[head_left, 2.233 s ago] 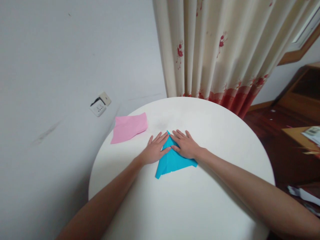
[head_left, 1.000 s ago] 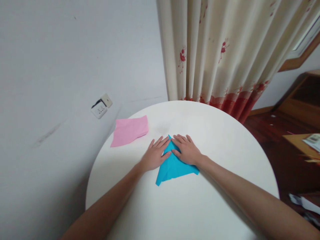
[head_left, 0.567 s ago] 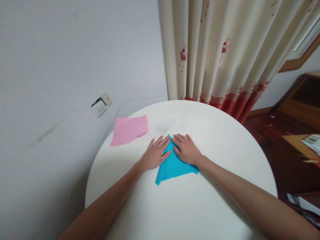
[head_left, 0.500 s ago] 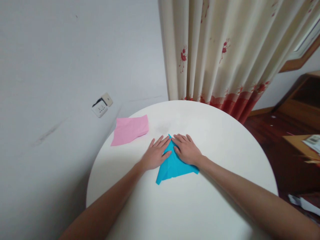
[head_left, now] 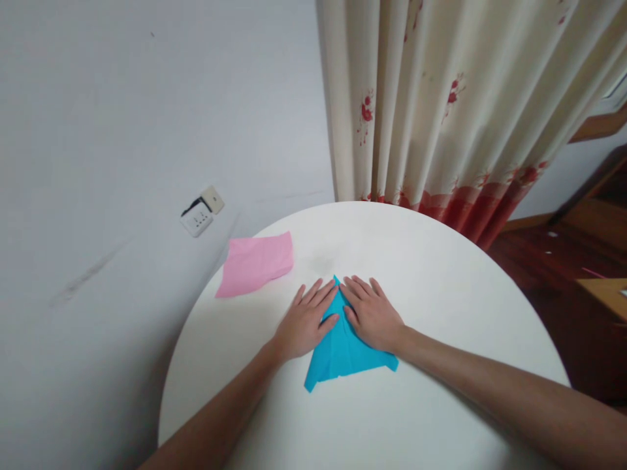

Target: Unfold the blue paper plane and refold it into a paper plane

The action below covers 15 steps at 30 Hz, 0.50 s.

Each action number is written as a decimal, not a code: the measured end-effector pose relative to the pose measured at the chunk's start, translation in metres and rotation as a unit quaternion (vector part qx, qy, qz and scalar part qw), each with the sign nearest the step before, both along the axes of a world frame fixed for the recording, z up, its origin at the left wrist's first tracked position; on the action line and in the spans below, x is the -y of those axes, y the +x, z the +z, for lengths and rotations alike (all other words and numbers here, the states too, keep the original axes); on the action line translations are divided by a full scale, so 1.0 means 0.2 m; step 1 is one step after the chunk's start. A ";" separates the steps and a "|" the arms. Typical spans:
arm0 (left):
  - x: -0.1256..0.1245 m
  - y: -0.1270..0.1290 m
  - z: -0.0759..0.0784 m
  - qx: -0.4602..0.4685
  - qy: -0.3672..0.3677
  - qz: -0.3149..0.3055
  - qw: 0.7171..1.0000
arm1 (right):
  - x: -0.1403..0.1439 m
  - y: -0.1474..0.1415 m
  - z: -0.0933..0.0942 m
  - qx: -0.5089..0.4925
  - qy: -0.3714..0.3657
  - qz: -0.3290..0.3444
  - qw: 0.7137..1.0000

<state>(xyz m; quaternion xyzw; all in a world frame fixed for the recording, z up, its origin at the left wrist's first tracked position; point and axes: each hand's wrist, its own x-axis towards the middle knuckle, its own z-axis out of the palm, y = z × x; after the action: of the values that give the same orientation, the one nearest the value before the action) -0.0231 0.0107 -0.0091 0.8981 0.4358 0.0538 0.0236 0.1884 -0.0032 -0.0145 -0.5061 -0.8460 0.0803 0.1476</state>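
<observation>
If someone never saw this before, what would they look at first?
Probably the bright blue sheet on the white table, with the left hand and right hand lying flat on its two sloping sides. Next might come the pink sheet at the table's left edge, then the cream curtain with red patterns beyond the table.

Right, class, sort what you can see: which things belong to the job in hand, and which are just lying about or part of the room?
In use:
left hand and right hand, spread on the blue sheet
blue sheet
white table, beneath it

Apparently not in use:
pink sheet, apart from both hands
wall socket
curtain
</observation>
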 end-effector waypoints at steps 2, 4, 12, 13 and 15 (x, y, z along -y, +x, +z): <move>0.00 0.00 0.00 0.002 0.003 0.000 1.000 | 0.00 0.00 0.00 -0.002 -0.002 0.001 1.000; 0.00 0.00 0.00 0.004 0.007 -0.002 1.000 | 0.00 0.00 0.00 -0.004 -0.004 0.003 1.000; 0.00 -0.02 -0.01 0.004 0.006 -0.006 1.000 | 0.01 0.00 0.00 -0.008 -0.010 0.003 1.000; 0.00 -0.03 -0.01 0.005 0.006 -0.008 1.000 | 0.01 -0.01 0.00 -0.008 -0.011 0.002 1.000; 0.01 -0.03 -0.01 0.008 0.007 -0.010 1.000 | 0.01 -0.01 0.00 -0.008 -0.012 0.001 1.000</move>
<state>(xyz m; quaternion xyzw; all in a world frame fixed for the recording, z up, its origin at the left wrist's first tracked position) -0.0291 0.0092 -0.0109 0.9019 0.4266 0.0639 0.0213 0.1865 -0.0053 -0.0142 -0.5066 -0.8442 0.0943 0.1479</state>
